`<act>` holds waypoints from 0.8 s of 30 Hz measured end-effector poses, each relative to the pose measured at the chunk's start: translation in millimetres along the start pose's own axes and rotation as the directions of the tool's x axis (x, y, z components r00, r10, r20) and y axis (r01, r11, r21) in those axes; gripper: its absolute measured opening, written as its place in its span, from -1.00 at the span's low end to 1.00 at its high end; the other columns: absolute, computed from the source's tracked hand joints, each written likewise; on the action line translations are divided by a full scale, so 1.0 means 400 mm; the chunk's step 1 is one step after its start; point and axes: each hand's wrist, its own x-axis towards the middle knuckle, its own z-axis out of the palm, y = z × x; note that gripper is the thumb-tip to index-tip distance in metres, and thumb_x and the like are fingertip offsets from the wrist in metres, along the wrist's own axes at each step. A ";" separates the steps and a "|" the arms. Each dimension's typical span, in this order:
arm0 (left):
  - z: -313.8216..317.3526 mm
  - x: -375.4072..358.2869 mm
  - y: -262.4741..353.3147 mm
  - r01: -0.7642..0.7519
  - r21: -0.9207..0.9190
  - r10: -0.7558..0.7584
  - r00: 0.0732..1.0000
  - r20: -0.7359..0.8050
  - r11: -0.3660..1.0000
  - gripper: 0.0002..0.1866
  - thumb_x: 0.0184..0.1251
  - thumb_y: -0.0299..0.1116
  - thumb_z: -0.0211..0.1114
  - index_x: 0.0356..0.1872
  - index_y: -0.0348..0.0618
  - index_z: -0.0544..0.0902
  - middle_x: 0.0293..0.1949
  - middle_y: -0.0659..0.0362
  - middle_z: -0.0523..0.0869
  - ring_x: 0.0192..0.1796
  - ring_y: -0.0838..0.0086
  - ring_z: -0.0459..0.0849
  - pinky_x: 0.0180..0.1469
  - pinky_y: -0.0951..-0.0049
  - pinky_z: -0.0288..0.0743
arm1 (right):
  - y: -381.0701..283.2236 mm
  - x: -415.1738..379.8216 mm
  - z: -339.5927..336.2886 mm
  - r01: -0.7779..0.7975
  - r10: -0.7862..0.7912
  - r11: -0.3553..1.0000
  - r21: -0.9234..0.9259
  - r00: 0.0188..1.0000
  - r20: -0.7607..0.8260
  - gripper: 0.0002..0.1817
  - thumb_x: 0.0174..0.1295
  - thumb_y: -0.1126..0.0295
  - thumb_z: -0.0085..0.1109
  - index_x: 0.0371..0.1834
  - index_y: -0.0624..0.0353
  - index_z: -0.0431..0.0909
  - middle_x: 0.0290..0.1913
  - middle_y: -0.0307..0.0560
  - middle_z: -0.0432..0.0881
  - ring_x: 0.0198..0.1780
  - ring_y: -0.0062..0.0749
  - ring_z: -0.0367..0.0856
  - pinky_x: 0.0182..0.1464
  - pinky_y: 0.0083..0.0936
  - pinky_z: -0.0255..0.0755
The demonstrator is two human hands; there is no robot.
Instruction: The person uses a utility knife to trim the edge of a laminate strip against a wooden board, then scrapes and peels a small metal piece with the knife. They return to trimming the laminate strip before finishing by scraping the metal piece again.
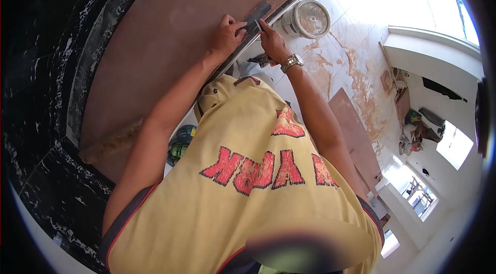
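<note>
A short dark strip (258,11) lies on the reddish-brown board (170,21), close to the board's edge. My left hand (227,35) rests on the board beside the strip, its fingers bent and touching the strip's near side. On the other side, my right hand (274,41), with a metal watch on the wrist, is closed around a small tool (258,24) whose light tip meets the strip. Most of that tool is hidden in my fingers.
A lidded white bucket (312,19) stands on the stained tile floor beyond my right hand. Black marbled panels (36,83) line the left. Another brown board (354,134) lies at the right, with a pile of items (421,129) farther off.
</note>
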 end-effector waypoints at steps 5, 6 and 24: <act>-0.012 0.014 0.002 0.021 0.014 -0.021 1.000 0.019 1.000 -0.72 0.34 -0.26 0.57 0.05 0.09 0.88 -0.04 0.15 0.64 -0.10 0.24 0.75 -0.02 0.19 0.69 | -0.005 0.012 -0.016 -0.016 0.017 1.000 -0.022 0.999 0.040 -0.44 0.57 0.26 -0.05 0.62 0.00 0.44 -0.08 0.51 0.74 0.02 0.38 0.75 0.17 0.10 0.59; -0.017 0.014 0.006 0.021 0.035 -0.022 0.999 0.023 0.999 -0.72 0.33 -0.25 0.57 0.05 0.09 0.88 -0.04 0.16 0.64 -0.10 0.24 0.75 -0.03 0.19 0.69 | -0.005 0.009 -0.007 -0.038 0.039 0.999 -0.020 0.998 0.043 -0.43 0.57 0.26 -0.05 0.62 -0.01 0.43 -0.07 0.51 0.74 0.02 0.38 0.75 0.17 0.09 0.59; -0.030 0.027 -0.012 -0.015 0.043 0.011 0.997 0.082 0.999 -0.77 0.37 -0.19 0.54 0.01 0.18 0.90 -0.05 0.21 0.68 -0.09 0.25 0.79 -0.03 0.19 0.71 | 0.011 -0.007 0.051 0.089 -0.096 0.994 -0.065 0.989 -0.115 -0.46 0.62 0.31 -0.02 0.63 0.08 0.40 -0.08 0.48 0.76 -0.02 0.38 0.75 0.06 0.14 0.57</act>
